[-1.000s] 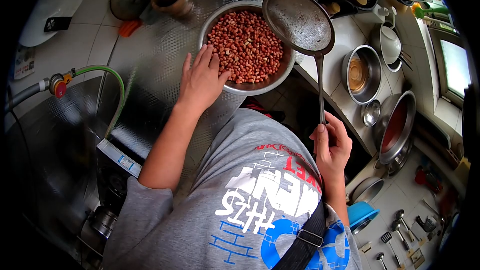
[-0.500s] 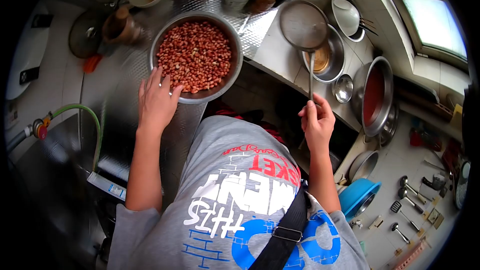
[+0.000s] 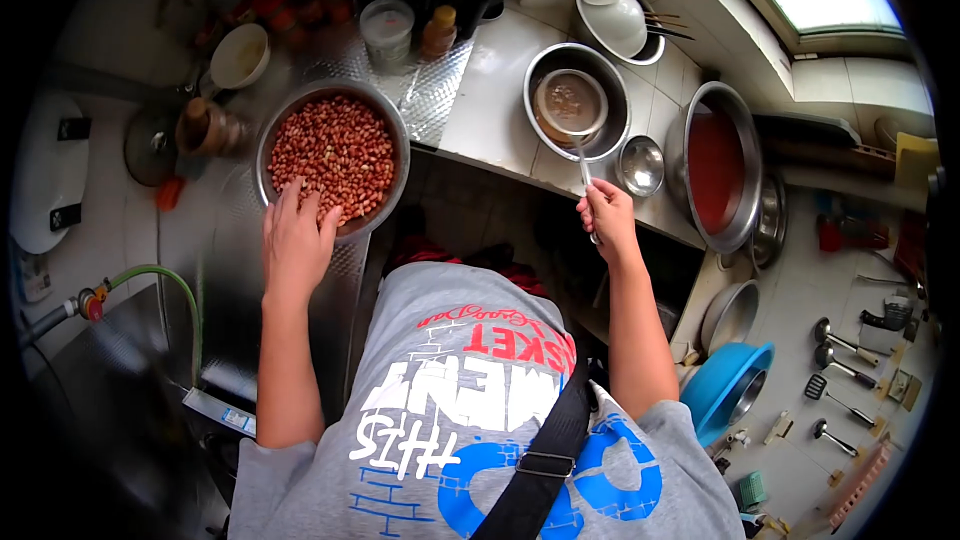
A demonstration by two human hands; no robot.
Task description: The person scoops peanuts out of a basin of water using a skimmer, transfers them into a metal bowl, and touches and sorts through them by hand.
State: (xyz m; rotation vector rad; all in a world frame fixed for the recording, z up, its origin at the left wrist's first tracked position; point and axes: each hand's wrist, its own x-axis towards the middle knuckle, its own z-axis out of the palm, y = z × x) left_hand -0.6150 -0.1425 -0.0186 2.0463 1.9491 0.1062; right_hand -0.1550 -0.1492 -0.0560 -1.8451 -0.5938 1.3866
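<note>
My right hand point(image 3: 612, 222) grips the handle of a round mesh strainer point(image 3: 574, 102). The strainer's head is down inside a metal bowl point(image 3: 540, 62) on the tiled counter; whether it touches the bottom, I cannot tell. Red-skinned peanuts point(image 3: 335, 152) fill a wide steel basin point(image 3: 402, 155) on the patterned metal worktop. My left hand point(image 3: 298, 248) lies over the basin's near left rim, fingers spread, with its fingertips at the peanuts. It holds nothing that I can see.
A ladle point(image 3: 640, 166) lies right of the metal bowl. Beyond it, a large tilted basin point(image 3: 680, 155) has red contents. A lidded jar point(image 3: 387, 25) and a bottle point(image 3: 439, 32) stand at the back. Below right is a blue basin point(image 3: 725, 385). A green hose point(image 3: 190, 300) curves at left.
The strainer has gone from being held up above the counter to down inside the metal bowl. My left hand remains at the peanut basin. The whole view has shifted.
</note>
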